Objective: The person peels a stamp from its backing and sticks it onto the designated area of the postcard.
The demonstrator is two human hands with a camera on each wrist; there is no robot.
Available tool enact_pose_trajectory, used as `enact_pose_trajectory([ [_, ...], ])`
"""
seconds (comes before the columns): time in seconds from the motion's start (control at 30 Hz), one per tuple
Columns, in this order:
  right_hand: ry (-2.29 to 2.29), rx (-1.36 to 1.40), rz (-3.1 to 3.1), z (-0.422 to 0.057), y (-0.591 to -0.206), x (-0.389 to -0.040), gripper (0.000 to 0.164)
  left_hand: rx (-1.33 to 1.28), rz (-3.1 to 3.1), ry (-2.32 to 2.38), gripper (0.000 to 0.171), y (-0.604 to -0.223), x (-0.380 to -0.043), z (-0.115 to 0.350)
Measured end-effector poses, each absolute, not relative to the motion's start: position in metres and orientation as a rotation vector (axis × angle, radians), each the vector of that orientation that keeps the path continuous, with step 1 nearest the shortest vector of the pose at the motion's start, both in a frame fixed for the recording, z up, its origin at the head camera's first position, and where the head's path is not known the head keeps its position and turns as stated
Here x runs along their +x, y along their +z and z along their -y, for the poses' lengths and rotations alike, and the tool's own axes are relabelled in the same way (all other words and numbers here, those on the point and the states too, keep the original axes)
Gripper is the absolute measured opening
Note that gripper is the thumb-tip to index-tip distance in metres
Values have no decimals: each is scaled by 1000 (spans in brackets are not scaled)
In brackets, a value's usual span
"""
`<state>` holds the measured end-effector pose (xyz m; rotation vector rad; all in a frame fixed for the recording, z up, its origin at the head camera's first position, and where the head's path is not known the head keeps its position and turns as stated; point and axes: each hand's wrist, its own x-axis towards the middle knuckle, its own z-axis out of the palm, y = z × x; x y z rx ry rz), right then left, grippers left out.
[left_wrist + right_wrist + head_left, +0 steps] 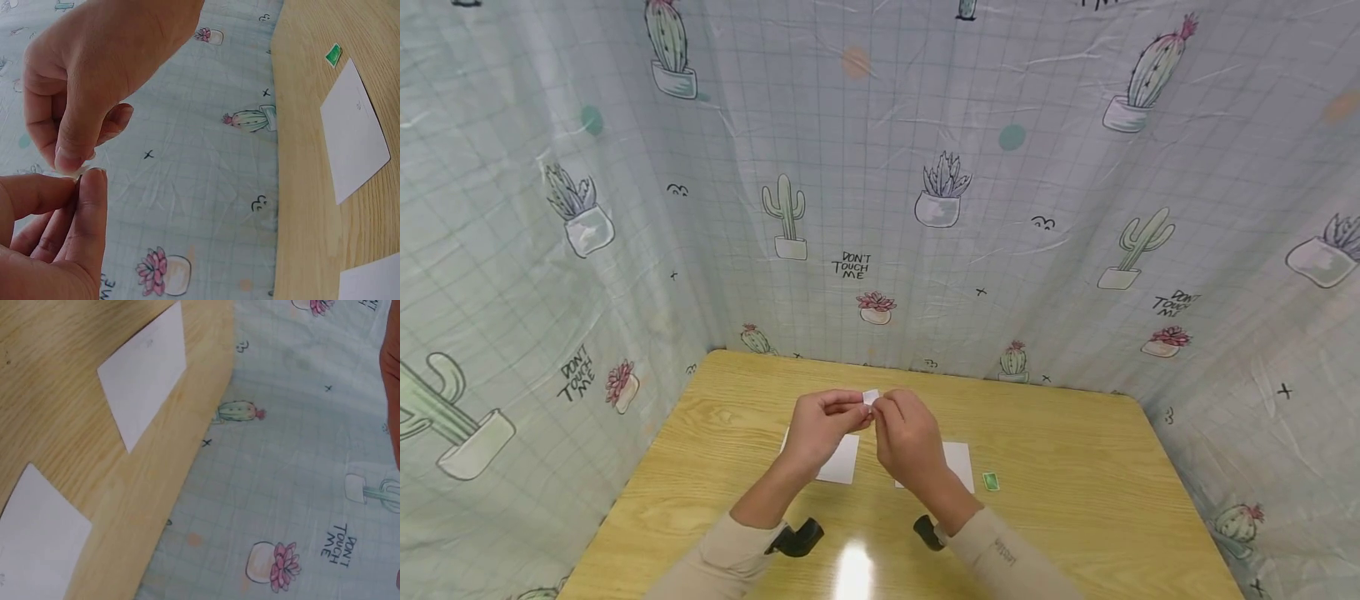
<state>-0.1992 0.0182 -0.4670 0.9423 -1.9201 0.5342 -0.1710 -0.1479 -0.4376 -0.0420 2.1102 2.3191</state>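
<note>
Raised over the far part of the table, both hands meet at a small white square of paper (870, 397). My left hand (822, 427) pinches its left side between thumb and fingers. From the other side my right hand (910, 437) pinches it near the lower corner with thumb and forefinger. In the left wrist view the left hand (59, 237) is below and the right hand (94, 87) above, fingertips close together; the paper is mostly hidden there. Only a strip of a hand (391, 381) shows in the right wrist view.
On the wooden table (1075, 467) lie two white cards, a left card (842, 462) and a right card (958, 460), both partly behind the arms. A small green stamp-like square (991, 482) lies right of the right card. A cactus-print curtain (880, 208) surrounds the table.
</note>
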Motion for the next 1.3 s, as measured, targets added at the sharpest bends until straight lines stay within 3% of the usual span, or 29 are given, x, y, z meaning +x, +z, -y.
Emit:
enact_pose_trajectory([
  [0.27,716,849,2034,-14,-472,-197,4,-48,-2095,2317,27,-439,-171,147],
  [1.3,1698,258,2318,-12,-458,-184,9,41,-2104,2266,28,-445,-170,150],
])
